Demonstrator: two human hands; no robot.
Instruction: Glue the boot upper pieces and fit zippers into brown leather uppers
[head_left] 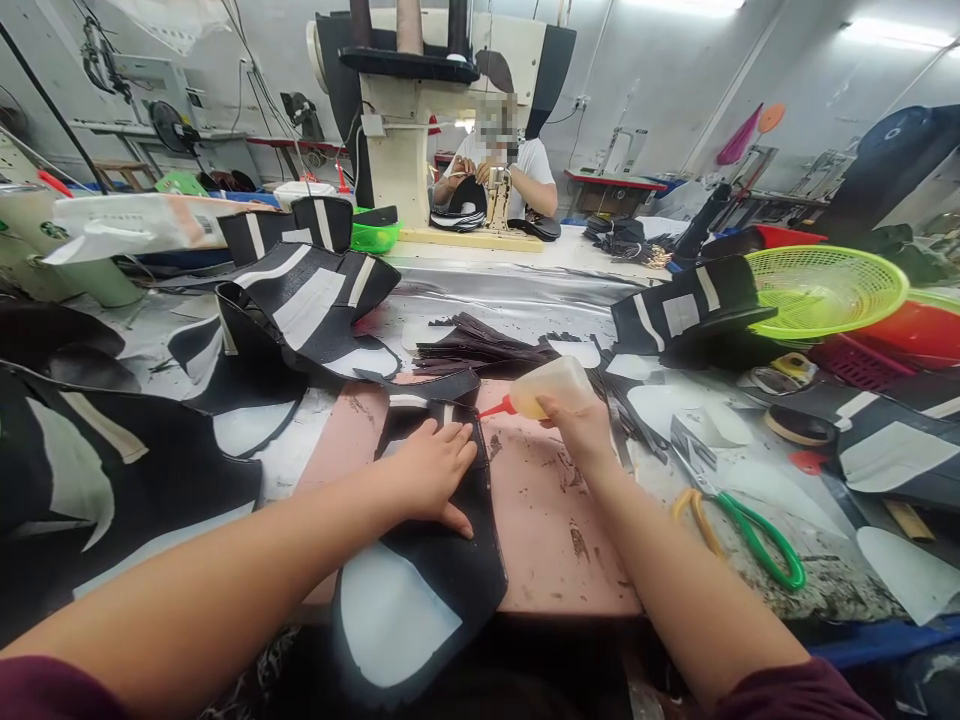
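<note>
A black shoe upper piece (450,560) with white patches lies over the pink board (559,520), its near end hanging past the board's front edge. My left hand (431,475) rests flat on it, fingers stretched out. In my right hand (577,425) is a translucent squeeze bottle (559,385), tilted so that its red nozzle points left. The nozzle tip is at the upper's right edge, close to my left fingertips; whether it touches cannot be made out. Some yellowish liquid shows inside the bottle.
Black pieces with white strips (315,300) are heaped at left. Dark strips (480,345) lie behind the board. Green-handled scissors (757,535), a tape measure (795,368) and a yellow-green basket (829,290) are at right. Beyond, a person (532,175) works at a sewing machine (442,110).
</note>
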